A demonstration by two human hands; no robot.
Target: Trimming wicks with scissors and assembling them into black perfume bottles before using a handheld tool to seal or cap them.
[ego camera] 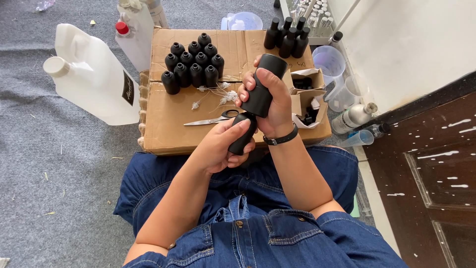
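We are holding two black bottles, one against the other, above the near edge of a cardboard box (168, 124). The upper black bottle (262, 89) is sitting tilted in our right hand (275, 106), whose fingers are wrapping around its body. The lower black bottle (243, 135) is meeting it at the neck; our left hand (220, 146) is closing around its base, thumb lying along the side (the exact joint between the two is hidden by fingers).

A black wristband (281, 139) is circling the right wrist. On the box top, a pair of scissors (210, 119) is lying just beyond our hands, beside some white pump parts (218, 94). Further back, a cluster of capped black bottles (193, 63) is standing upright, with a second group of taller bottles (287, 37) at the far right corner. A large white jug (94, 74) is resting on the grey carpet to the left. Clear measuring cups (329, 62) are standing to the right.
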